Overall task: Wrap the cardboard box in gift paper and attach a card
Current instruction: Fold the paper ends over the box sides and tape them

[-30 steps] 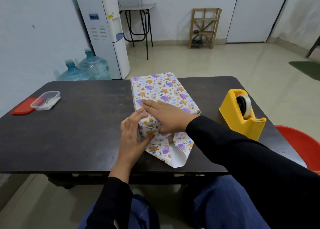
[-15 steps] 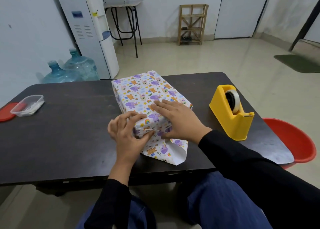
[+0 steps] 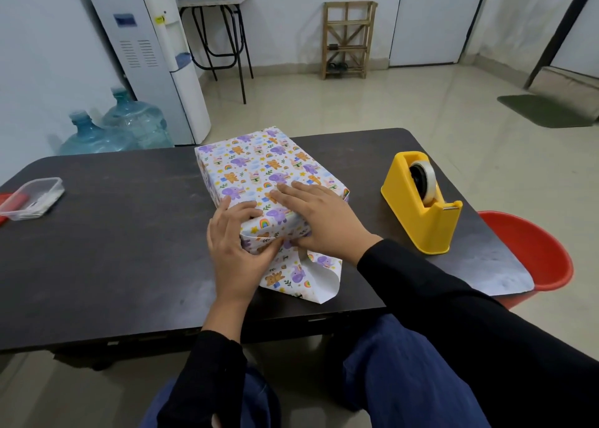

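Left hand [image 3: 233,252] grips the folded paper [image 3: 275,226] at the near end of the box [image 3: 259,168], mid table [image 3: 113,249], right hand [image 3: 321,223] flat on top: sides look wrapped, yet this end's flap lies loose, untaped, dispenser [image 3: 421,207] nearby, no card visible.
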